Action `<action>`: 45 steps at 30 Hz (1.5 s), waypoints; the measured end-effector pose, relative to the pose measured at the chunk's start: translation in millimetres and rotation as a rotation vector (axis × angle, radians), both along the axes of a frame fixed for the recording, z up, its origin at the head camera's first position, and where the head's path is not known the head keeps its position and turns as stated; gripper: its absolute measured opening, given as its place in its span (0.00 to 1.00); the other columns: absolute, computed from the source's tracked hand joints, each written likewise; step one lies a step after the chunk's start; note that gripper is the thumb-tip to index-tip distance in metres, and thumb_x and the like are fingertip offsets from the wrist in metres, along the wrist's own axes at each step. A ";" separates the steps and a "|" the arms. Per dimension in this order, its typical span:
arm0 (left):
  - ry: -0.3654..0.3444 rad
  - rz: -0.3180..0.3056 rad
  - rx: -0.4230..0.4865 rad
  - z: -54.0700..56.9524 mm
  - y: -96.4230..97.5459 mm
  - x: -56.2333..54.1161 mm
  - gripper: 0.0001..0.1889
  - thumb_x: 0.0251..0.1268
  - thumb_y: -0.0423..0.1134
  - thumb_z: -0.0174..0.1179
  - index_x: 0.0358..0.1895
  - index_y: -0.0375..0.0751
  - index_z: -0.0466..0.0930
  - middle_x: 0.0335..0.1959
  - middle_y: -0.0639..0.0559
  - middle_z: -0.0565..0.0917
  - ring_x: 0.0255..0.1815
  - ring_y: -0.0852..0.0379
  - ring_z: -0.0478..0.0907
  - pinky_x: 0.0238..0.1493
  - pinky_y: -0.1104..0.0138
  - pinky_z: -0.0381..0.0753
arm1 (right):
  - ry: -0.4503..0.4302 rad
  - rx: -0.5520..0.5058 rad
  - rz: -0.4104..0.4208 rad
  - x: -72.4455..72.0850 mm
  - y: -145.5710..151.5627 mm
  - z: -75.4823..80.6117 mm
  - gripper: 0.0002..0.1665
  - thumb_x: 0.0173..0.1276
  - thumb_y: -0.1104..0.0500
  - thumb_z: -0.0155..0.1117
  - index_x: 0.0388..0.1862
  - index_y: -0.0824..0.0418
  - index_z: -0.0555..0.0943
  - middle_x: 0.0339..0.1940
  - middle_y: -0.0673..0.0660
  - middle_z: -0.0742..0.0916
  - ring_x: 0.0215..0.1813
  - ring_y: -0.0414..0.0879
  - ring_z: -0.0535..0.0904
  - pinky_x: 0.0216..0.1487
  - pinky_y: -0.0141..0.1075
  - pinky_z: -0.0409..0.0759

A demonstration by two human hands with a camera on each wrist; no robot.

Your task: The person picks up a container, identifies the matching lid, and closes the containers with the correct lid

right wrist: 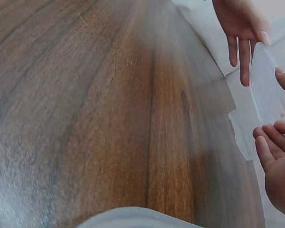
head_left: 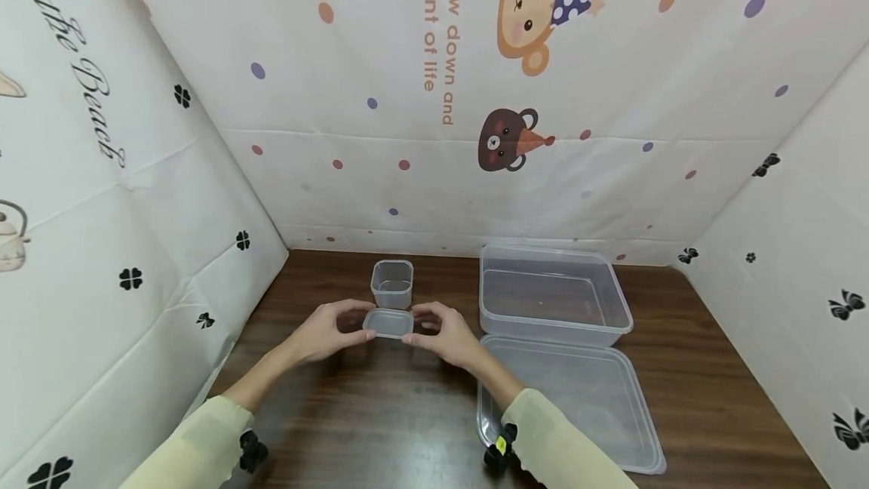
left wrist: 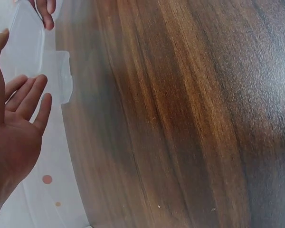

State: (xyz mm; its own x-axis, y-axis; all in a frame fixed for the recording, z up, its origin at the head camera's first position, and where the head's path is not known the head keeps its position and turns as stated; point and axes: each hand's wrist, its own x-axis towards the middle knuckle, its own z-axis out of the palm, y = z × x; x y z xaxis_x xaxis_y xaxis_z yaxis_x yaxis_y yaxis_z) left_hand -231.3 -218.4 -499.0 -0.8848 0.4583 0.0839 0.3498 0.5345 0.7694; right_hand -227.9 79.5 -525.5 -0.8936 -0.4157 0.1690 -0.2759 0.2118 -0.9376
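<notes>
While the left hand (head_left: 337, 330) and right hand (head_left: 444, 334) are pinching the small lid (head_left: 388, 323) at its nine and three o'clock ends, the small tub (head_left: 392, 298) is standing uncovered at twelve, perhaps touching it. They are apparently positioning the lid; capping would be calling for level alignment over the tub. Farther out, a large box (head_left: 553, 328) is sitting around three o'clock.

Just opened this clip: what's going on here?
A person's left hand and right hand hold a small lid by its opposite ends, up off the table. The small box just beyond it stands uncovered. Over to the right, a large box is also open, with a large lid lying in front of it.
</notes>
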 end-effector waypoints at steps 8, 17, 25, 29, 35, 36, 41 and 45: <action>0.005 0.020 0.045 -3.6 -0.2 2.2 0.29 0.68 0.52 0.74 0.66 0.40 0.82 0.62 0.45 0.85 0.62 0.44 0.84 0.63 0.48 0.82 | -0.022 -0.070 -0.011 0.2 -4.5 1.1 0.34 0.64 0.68 0.79 0.65 0.78 0.76 0.63 0.74 0.82 0.65 0.69 0.80 0.70 0.57 0.77; 0.020 0.035 0.106 -4.7 -0.9 2.9 0.27 0.69 0.47 0.75 0.65 0.37 0.83 0.60 0.45 0.86 0.59 0.47 0.86 0.61 0.54 0.84 | -0.026 -0.149 -0.009 19.2 -7.4 33.2 0.27 0.66 0.70 0.77 0.60 0.79 0.78 0.59 0.78 0.83 0.62 0.72 0.80 0.67 0.63 0.76; 0.003 0.069 0.113 -4.0 0.9 4.4 0.26 0.69 0.48 0.74 0.64 0.39 0.83 0.60 0.47 0.86 0.59 0.49 0.86 0.61 0.58 0.84 | -0.032 -0.141 -0.017 11.1 -8.6 23.4 0.27 0.66 0.71 0.76 0.61 0.79 0.78 0.61 0.79 0.82 0.63 0.71 0.81 0.68 0.61 0.77; -0.003 0.083 0.120 -5.6 2.5 3.8 0.26 0.70 0.49 0.73 0.64 0.38 0.83 0.60 0.47 0.86 0.60 0.50 0.85 0.62 0.59 0.84 | -0.024 -0.155 -0.040 2.4 -8.8 6.8 0.28 0.65 0.71 0.77 0.61 0.80 0.77 0.60 0.77 0.83 0.63 0.70 0.81 0.67 0.59 0.78; 0.008 0.081 0.131 -8.1 1.6 4.2 0.26 0.73 0.50 0.70 0.65 0.36 0.82 0.61 0.44 0.86 0.59 0.48 0.86 0.60 0.57 0.85 | 0.007 -0.170 -0.035 -0.8 -7.2 1.1 0.27 0.64 0.69 0.79 0.60 0.76 0.81 0.59 0.71 0.85 0.62 0.65 0.83 0.66 0.54 0.81; 0.011 0.082 0.130 -8.4 1.3 4.3 0.25 0.74 0.50 0.70 0.65 0.37 0.82 0.60 0.44 0.86 0.59 0.48 0.86 0.60 0.57 0.85 | 0.017 -0.166 -0.034 -0.8 -7.2 1.0 0.26 0.65 0.68 0.79 0.59 0.75 0.81 0.58 0.70 0.86 0.61 0.64 0.84 0.65 0.53 0.81; 0.038 0.079 0.126 -10.4 0.2 3.5 0.23 0.75 0.51 0.68 0.64 0.40 0.83 0.60 0.47 0.86 0.59 0.49 0.86 0.61 0.56 0.84 | 0.062 -0.120 -0.039 -0.5 -8.7 0.2 0.21 0.69 0.64 0.77 0.57 0.72 0.83 0.55 0.64 0.87 0.58 0.58 0.86 0.62 0.46 0.85; 0.064 0.103 0.116 -9.2 1.4 4.9 0.21 0.76 0.51 0.67 0.61 0.41 0.85 0.57 0.51 0.87 0.57 0.52 0.86 0.60 0.56 0.85 | 0.081 -0.071 -0.062 0.7 -10.5 0.9 0.17 0.71 0.61 0.76 0.55 0.66 0.85 0.54 0.59 0.87 0.54 0.53 0.88 0.59 0.40 0.86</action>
